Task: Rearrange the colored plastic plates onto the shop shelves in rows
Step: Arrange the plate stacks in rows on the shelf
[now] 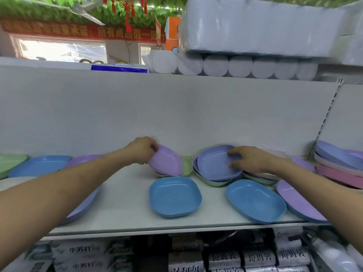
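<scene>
My left hand [141, 149] grips a lilac plate [167, 161] by its rim, tilted up over a green plate [187, 166] at the back of the white shelf [125, 195]. My right hand [253, 159] holds a periwinkle plate [214, 163] that tops a small stack, thumb inside the rim. Two blue plates [174, 196] [255, 200] lie flat near the shelf's front. A purple plate [298, 201] sits at the right front.
Along the left lie a green plate [9, 162], a blue one [39, 164] and purple ones, partly under my left arm. A stack of mixed plates [339, 165] stands at the far right. Paper rolls [235, 65] fill the shelf above; packaged goods [255, 258] sit below.
</scene>
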Tool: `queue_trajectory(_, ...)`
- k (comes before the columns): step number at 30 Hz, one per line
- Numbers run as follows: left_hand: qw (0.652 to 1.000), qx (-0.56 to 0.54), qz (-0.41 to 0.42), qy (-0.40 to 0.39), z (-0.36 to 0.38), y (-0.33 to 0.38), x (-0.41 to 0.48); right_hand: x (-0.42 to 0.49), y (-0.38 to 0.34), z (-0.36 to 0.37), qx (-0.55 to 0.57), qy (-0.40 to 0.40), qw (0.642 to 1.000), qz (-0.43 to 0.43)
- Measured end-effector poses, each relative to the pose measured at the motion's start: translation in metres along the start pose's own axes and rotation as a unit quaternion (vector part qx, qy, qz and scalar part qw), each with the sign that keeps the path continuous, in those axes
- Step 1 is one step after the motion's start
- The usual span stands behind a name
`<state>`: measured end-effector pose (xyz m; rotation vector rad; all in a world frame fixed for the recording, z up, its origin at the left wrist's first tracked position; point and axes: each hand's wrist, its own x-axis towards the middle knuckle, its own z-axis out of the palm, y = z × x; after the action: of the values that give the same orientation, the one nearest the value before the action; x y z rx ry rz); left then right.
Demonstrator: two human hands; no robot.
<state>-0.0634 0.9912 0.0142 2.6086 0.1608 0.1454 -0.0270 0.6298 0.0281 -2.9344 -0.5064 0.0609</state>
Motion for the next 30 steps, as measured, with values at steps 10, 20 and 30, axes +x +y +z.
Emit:
queue_trajectory(10,0.979,-0.201,-0.013,-0.02,-0.015,-0.011,-0.011,0.002,0.004,-0.012,0.003,0.051,0.999,-0.009)
queue_trajectory(20,0.941,-0.334,-0.046,-0.031,-0.016,-0.028,-0.067,-0.004,-0.012,-0.028,0.127,0.067,0.986,-0.079)
queue_trajectory(30,0.937,-0.335,-0.092,0.035,-0.069,-0.081,-0.15,-0.003,-0.107,0.006,0.271,0.011,0.955,-0.116)
